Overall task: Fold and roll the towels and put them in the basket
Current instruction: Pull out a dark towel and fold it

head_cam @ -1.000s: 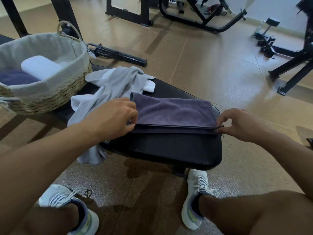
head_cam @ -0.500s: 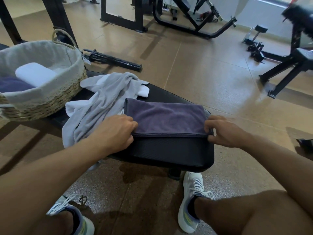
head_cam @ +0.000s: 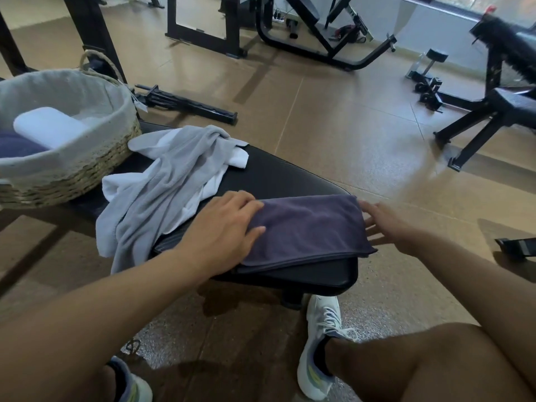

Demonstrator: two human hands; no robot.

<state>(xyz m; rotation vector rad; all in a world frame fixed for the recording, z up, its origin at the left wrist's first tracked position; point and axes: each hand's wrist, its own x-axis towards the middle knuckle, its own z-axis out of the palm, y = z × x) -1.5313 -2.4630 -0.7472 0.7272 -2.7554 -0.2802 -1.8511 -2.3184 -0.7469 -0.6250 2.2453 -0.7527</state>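
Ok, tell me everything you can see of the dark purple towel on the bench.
The dark purple towel looks like soft, napped terry cloth with a stitched hem along its near edge. It lies folded flat into a rectangle of at least two layers on the near end of the black padded bench, its near right corner reaching the pad's edge. The left hand rests flat on its left end; the right hand, fingers straight, is at its right edge.

The left hand (head_cam: 223, 230) lies flat on one end of the folded purple towel (head_cam: 310, 230). The right hand (head_cam: 388, 227), fingers spread and a bit blurry, seems to touch its other end. Past the left hand sits the basket (head_cam: 95, 166).
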